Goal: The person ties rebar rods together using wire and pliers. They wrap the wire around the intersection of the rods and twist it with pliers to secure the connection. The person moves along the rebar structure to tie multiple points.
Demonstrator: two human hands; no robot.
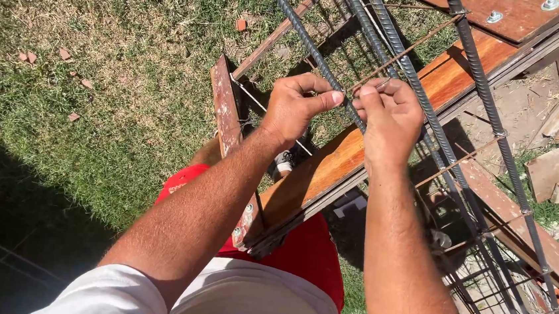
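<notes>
Left hand (294, 108) pinching ribbed rebar (314, 50), thumb meeting right hand (389, 119); right fingers gripping thin tie wire (381, 84) at bar crossing rusty stirrup (411, 46), above wooden plank (332, 161), grass (98, 96) below.

- Rebar (314, 50): dark grey steel, ribbed, matt.
- Tie wire (383, 84) at the fingers: thin bare metal, slightly shiny.
- Stirrups (455, 163): thin rods, rusty brown, rough.
- Planks (332, 161): reddish-brown wood, worn, partly glossy in the sun.
- Far right board (503, 12): brown wood with shiny metal washers.
- Shorts (312, 252): red cloth, matt.
- Shirt (248, 301): white cloth.
- Ground (101, 63): rough dry grass.
</notes>
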